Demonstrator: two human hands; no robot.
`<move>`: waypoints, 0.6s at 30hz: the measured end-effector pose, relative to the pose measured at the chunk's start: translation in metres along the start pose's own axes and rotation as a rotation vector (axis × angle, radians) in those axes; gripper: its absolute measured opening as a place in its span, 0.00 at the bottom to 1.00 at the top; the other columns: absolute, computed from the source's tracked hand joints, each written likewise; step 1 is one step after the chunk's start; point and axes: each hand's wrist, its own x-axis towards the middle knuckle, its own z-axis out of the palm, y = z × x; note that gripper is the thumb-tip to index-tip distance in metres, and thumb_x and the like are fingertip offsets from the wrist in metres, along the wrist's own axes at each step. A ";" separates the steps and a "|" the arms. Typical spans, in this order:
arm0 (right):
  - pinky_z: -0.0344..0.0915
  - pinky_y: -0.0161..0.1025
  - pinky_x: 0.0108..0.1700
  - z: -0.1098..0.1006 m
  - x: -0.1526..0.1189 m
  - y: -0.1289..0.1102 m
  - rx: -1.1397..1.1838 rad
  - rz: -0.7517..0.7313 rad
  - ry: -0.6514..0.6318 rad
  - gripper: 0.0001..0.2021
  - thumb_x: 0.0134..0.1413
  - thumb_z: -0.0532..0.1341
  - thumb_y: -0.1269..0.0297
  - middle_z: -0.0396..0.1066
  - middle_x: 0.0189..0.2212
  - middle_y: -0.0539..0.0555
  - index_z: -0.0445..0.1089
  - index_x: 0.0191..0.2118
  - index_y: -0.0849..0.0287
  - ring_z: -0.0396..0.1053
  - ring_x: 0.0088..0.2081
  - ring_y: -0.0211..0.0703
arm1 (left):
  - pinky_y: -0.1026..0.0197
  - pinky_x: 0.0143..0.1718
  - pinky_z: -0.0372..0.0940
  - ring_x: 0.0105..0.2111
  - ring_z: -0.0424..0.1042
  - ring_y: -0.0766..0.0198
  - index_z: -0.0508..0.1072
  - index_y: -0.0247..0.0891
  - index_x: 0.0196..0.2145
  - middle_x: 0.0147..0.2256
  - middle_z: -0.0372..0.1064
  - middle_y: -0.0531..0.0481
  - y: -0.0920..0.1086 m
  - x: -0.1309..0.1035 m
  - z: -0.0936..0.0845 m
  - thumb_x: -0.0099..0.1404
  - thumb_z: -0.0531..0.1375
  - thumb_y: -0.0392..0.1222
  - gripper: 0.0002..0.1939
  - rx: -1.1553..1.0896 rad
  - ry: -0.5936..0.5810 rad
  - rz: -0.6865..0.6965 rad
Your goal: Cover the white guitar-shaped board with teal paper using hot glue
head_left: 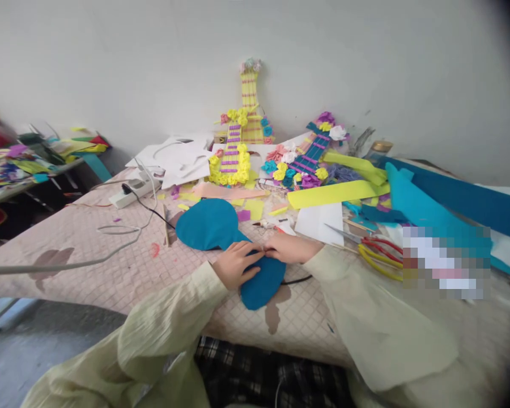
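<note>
A flat blue shape (pixel 208 224) with two rounded lobes and a narrow middle, covered in what looks like crepe paper, lies on the table in front of me. My left hand (pixel 235 264) rests on its near half, fingers spread over the surface. From the other side, my right hand (pixel 292 248) pinches at the shape's edge near the narrow part, its fingertips meeting those of the left. What exactly lies between the right fingertips is hidden. A black cable (pixel 297 280) comes out from beneath the near lobe.
Scissors (pixel 369 242) with red and yellow handles lie right of my hands, near yellow paper strips (pixel 340 194) and blue crepe paper (pixel 433 198). Flower-trimmed paper guitars (pixel 234 148) stand along the wall. A power strip (pixel 135 192) and grey cable (pixel 89 262) lie left.
</note>
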 end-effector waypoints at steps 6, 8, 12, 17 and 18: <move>0.60 0.42 0.43 0.022 -0.020 -0.002 -0.033 0.092 0.206 0.08 0.54 0.56 0.68 0.70 0.35 0.58 0.72 0.37 0.62 0.66 0.40 0.46 | 0.52 0.42 0.60 0.44 0.65 0.55 0.68 0.36 0.48 0.46 0.67 0.42 -0.004 -0.005 0.017 0.63 0.50 0.45 0.19 0.001 0.138 0.034; 0.60 0.43 0.45 0.026 -0.026 -0.004 -0.030 0.124 0.260 0.09 0.55 0.56 0.68 0.69 0.36 0.58 0.71 0.39 0.62 0.65 0.41 0.46 | 0.52 0.42 0.60 0.44 0.65 0.55 0.69 0.37 0.48 0.46 0.68 0.42 -0.004 -0.004 0.019 0.63 0.50 0.44 0.18 -0.004 0.152 0.038; 0.60 0.43 0.48 0.030 -0.034 -0.006 -0.016 0.142 0.300 0.07 0.54 0.57 0.69 0.68 0.37 0.57 0.71 0.38 0.62 0.64 0.43 0.46 | 0.52 0.42 0.59 0.43 0.65 0.55 0.70 0.38 0.47 0.45 0.68 0.43 -0.003 -0.003 0.020 0.62 0.50 0.43 0.17 -0.018 0.160 0.019; 0.60 0.45 0.48 0.033 -0.037 -0.006 0.005 0.188 0.343 0.07 0.52 0.59 0.69 0.67 0.37 0.58 0.70 0.37 0.62 0.64 0.43 0.47 | 0.52 0.42 0.59 0.44 0.65 0.55 0.70 0.38 0.46 0.45 0.68 0.44 -0.003 -0.004 0.019 0.62 0.51 0.42 0.17 -0.046 0.142 -0.002; 0.60 0.45 0.47 0.034 -0.037 -0.006 0.011 0.199 0.353 0.07 0.52 0.59 0.69 0.67 0.37 0.58 0.70 0.37 0.62 0.64 0.43 0.47 | 0.52 0.42 0.59 0.44 0.65 0.55 0.70 0.38 0.46 0.45 0.68 0.44 -0.002 -0.004 0.018 0.61 0.51 0.42 0.17 -0.055 0.133 -0.012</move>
